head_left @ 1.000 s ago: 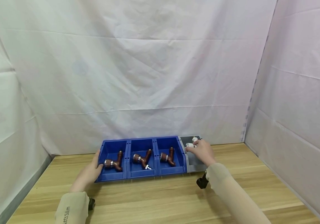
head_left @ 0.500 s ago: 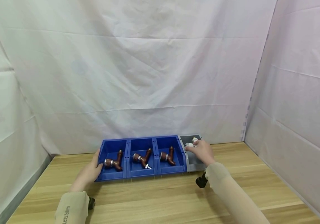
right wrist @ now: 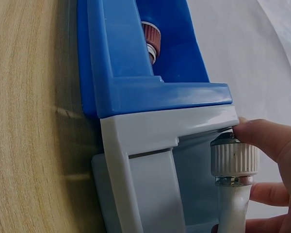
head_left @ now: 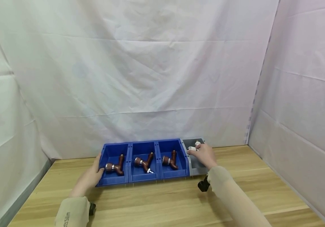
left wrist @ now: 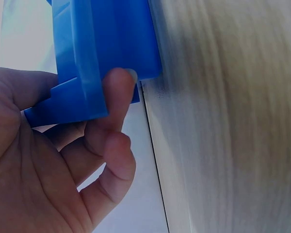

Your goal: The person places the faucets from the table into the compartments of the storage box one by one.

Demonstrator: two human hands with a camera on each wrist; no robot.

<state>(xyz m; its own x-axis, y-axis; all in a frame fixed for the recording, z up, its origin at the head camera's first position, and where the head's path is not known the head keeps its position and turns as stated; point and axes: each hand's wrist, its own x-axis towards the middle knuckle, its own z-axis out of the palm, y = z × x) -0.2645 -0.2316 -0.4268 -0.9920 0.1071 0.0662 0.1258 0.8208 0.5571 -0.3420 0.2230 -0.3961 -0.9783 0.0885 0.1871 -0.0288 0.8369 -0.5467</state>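
Note:
At the left end of a joined row of bins, my left hand (head_left: pixel 92 172) grips the side wall of a blue bin (left wrist: pixel 80 58), thumb on one side and fingers on the other. My right hand (head_left: pixel 205 155) is at the grey bin (head_left: pixel 191 170) on the right end, fingers and thumb around a white tap (right wrist: pixel 234 160). The tap's ribbed knob is beside the grey bin's rim in the right wrist view. Part of the tap's body is hidden by my fingers; its white far end (head_left: pixel 197 143) shows beyond them.
A brown tap lies in each blue bin: a left one (head_left: pixel 115 167), a middle one (head_left: pixel 144 163) with a metal nozzle, and a right one (head_left: pixel 170 160). The row stands on a wooden table (head_left: pixel 151 201) in front of a white curtain (head_left: pixel 151 78).
Both hands keep their places on the blue bin and the white tap. The head view shifts very slightly.

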